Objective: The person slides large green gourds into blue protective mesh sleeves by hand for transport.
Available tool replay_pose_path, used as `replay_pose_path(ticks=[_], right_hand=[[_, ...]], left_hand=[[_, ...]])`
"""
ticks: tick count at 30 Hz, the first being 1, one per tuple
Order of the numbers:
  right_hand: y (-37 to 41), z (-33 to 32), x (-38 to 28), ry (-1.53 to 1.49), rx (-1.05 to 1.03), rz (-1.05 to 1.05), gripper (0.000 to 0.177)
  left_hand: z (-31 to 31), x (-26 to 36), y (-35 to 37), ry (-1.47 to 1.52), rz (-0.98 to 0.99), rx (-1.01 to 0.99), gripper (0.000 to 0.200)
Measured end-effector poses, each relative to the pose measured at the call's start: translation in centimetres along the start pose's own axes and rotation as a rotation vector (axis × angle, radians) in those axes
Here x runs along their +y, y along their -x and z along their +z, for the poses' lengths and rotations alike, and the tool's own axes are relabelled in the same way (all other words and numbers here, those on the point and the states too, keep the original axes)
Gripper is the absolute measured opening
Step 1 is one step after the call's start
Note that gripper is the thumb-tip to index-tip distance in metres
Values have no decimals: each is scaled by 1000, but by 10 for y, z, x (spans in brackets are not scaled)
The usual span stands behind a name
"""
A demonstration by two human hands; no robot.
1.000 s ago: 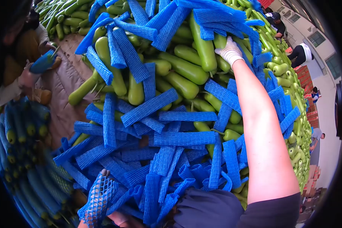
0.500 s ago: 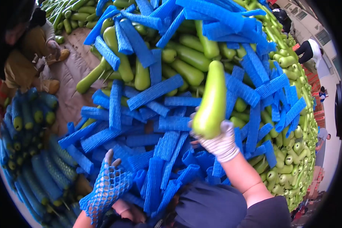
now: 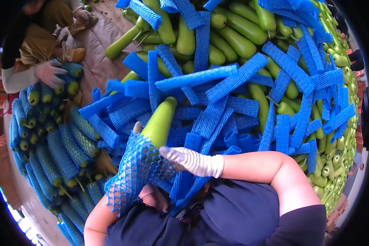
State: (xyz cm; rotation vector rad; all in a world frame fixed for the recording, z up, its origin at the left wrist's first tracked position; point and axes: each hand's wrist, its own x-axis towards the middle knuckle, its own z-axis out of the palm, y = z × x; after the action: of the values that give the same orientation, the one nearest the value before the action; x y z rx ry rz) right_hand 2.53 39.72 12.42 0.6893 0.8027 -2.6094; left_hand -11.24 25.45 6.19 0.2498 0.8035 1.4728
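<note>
A light green bottle gourd (image 3: 160, 119) stands tilted in front of me, its lower end inside a stretched blue foam net (image 3: 135, 164). The same net covers my left hand (image 3: 125, 182), which is closed around the gourd from the left; one gloved fingertip pokes out above the mesh. From the right, my right hand (image 3: 197, 162), in a striped white glove, reaches the net's edge beside the gourd. Its fingers look closed on the mesh, partly hidden by it.
Flat blue foam nets (image 3: 201, 78) lie piled ahead, over a heap of green gourds (image 3: 238, 39). Netted gourds (image 3: 61, 151) are stacked at left. Beyond them, a co-worker's gloved hand (image 3: 50, 74) touches that stack. A pale cloth (image 3: 104, 37) covers the ground there.
My right hand has brought the gourd left and down to my left hand. The gourd's end has gone into the net, and my left hand has closed around it. The co-worker's hand has reached the stack.
</note>
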Motion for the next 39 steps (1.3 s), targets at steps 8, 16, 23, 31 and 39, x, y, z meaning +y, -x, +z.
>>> replay_pose_path(ticks=[8, 16, 23, 31, 39], right_hand=[[-60, -31, -40, 403, 212, -391, 17], [-119, -161, -67, 1102, 690, -406, 38], [-73, -120, -48, 589, 699, -423, 64], [0, -78, 5, -375, 206, 32, 50], [35, 6, -22, 383, -212, -118, 104]], left_hand=[[5, 9, 50, 456, 36, 317, 45], [42, 61, 28, 486, -22, 451, 41], [51, 56, 26, 251, -7, 497, 55], [65, 60, 37, -366, -189, 182, 49], [54, 42, 42, 119, -116, 199, 79]])
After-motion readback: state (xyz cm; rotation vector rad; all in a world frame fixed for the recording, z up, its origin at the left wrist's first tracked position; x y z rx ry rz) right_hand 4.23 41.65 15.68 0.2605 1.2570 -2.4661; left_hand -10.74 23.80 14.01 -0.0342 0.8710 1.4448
